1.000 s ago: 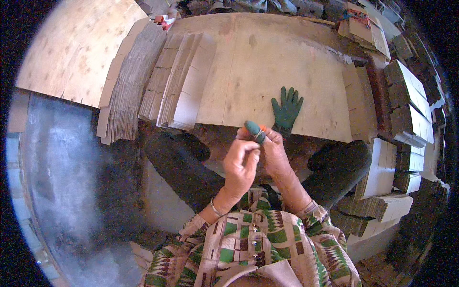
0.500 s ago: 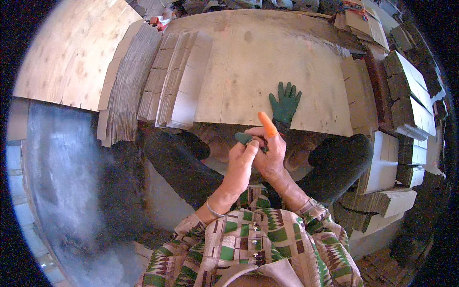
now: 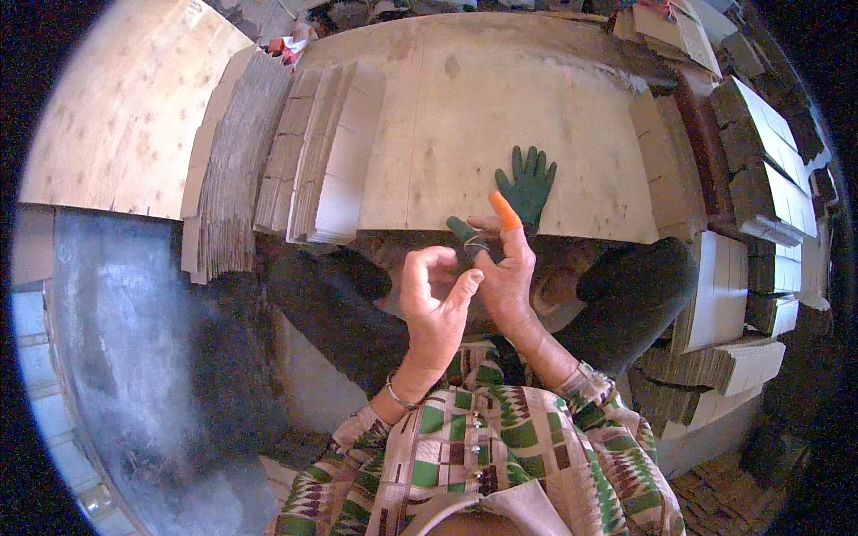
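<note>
My left hand [image 3: 431, 308] is held just beside the right one, its fingers curved and its thumb apart from them, with nothing seen between them. On my right hand [image 3: 511, 284], an orange finger cot [image 3: 505, 211] covers the outstretched index finger. A dark green finger sleeve [image 3: 461, 230] with a thin pale band round it appears to sit on the right thumb; the left fingers are apart from it. Beyond the hands, a dark green work glove [image 3: 527, 186] lies on the plywood board [image 3: 438, 152], fingers spread and pointing away.
Stacks of slotted cardboard sheets stand at the board's left [image 3: 313, 152] and along its right [image 3: 666, 165]. More cardboard bundles [image 3: 760, 161] are piled at far right. Another plywood sheet [image 3: 125, 107] is at upper left. My bent legs [image 3: 639, 290] flank the board's near edge.
My left fingers have let go of the green finger sleeve and drawn back toward the left, opening. My right hand stays raised, its fingers a little more spread.
</note>
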Action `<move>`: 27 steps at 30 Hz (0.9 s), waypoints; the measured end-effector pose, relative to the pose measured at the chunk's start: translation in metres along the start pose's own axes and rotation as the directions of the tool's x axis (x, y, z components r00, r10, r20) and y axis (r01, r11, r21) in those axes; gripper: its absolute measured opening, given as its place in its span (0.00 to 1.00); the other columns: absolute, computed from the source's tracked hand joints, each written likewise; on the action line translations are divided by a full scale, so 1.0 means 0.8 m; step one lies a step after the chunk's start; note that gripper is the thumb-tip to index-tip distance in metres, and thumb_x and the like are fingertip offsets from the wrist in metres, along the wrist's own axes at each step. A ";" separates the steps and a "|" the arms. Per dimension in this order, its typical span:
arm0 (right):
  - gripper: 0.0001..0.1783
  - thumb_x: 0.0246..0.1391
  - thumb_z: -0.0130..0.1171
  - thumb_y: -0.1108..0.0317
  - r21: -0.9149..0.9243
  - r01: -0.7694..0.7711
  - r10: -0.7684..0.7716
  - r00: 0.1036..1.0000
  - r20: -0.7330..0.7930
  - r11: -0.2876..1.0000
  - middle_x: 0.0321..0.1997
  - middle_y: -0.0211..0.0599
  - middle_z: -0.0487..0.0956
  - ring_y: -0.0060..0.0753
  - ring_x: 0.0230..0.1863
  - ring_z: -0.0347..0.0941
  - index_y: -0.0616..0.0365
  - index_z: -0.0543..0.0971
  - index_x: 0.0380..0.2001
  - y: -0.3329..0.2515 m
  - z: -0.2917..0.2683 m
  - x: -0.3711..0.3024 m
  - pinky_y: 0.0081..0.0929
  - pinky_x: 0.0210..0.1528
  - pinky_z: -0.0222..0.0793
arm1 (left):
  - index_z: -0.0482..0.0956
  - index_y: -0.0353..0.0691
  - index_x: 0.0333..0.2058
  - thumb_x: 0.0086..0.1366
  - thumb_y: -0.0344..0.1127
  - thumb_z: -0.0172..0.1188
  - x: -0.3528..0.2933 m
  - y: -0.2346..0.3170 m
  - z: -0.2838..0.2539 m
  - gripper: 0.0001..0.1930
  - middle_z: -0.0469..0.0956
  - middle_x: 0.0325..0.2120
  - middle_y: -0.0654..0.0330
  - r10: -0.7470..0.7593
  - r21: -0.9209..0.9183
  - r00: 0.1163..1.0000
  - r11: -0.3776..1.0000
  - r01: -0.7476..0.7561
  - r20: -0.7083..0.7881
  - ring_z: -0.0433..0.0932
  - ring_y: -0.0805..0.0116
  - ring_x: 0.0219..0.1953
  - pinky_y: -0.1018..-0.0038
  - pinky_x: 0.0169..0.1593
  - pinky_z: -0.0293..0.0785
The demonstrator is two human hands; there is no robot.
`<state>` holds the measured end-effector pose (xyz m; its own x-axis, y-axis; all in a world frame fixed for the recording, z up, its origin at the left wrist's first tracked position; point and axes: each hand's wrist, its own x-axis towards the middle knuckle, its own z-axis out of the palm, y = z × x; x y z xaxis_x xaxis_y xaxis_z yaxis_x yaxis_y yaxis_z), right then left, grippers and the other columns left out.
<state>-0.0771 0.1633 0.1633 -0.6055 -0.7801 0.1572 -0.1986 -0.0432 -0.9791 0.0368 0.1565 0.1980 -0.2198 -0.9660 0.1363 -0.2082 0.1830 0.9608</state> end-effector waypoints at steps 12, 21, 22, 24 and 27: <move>0.48 0.37 0.65 0.87 -0.189 0.225 -0.216 0.974 0.064 0.956 0.48 0.37 0.83 0.34 0.44 0.82 0.54 0.69 0.67 0.004 -0.004 -0.007 0.30 0.48 0.79 | 0.78 0.34 0.33 0.65 0.29 0.68 0.015 -0.013 -0.021 0.07 0.79 0.26 0.66 -0.130 0.059 0.981 0.991 0.123 0.143 0.74 0.81 0.30 0.79 0.34 0.74; 0.45 0.35 0.68 0.81 -0.381 0.345 -0.271 0.934 0.235 0.858 0.42 0.36 0.84 0.39 0.43 0.80 0.55 0.73 0.63 -0.010 -0.018 -0.004 0.36 0.48 0.76 | 0.78 0.34 0.33 0.60 0.23 0.69 0.021 -0.007 -0.034 0.07 0.79 0.27 0.59 0.088 0.124 0.987 0.987 -0.104 0.132 0.79 0.71 0.28 0.74 0.33 0.76; 0.45 0.34 0.69 0.80 -0.412 0.380 -0.291 0.920 0.264 0.828 0.42 0.37 0.84 0.40 0.43 0.80 0.56 0.73 0.63 -0.011 -0.020 -0.004 0.37 0.48 0.75 | 0.78 0.35 0.32 0.58 0.23 0.70 0.027 0.001 -0.035 0.08 0.79 0.28 0.58 0.205 0.199 0.967 0.952 -0.233 0.148 0.80 0.68 0.28 0.73 0.33 0.77; 0.44 0.33 0.69 0.79 -0.427 0.460 -0.365 0.885 0.289 0.778 0.40 0.36 0.83 0.43 0.42 0.79 0.57 0.73 0.61 -0.010 -0.020 -0.005 0.39 0.49 0.74 | 0.78 0.36 0.31 0.52 0.23 0.72 0.037 -0.001 -0.040 0.10 0.77 0.29 0.56 0.370 0.290 0.896 0.854 -0.432 0.244 0.80 0.58 0.30 0.68 0.33 0.78; 0.43 0.32 0.68 0.78 -0.439 0.524 -0.395 0.847 0.355 0.730 0.38 0.38 0.81 0.47 0.41 0.78 0.60 0.73 0.60 -0.010 -0.018 -0.007 0.42 0.50 0.73 | 0.79 0.37 0.30 0.50 0.23 0.71 0.042 -0.007 -0.050 0.10 0.75 0.27 0.57 0.361 0.364 0.841 0.780 -0.509 0.403 0.79 0.57 0.30 0.66 0.32 0.77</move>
<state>-0.0830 0.1768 0.1721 -0.1609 -0.8656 0.4742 -0.8005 -0.1666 -0.5758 0.0685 0.1160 0.2071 -0.6440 -0.6727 0.3643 -0.3977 0.7012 0.5918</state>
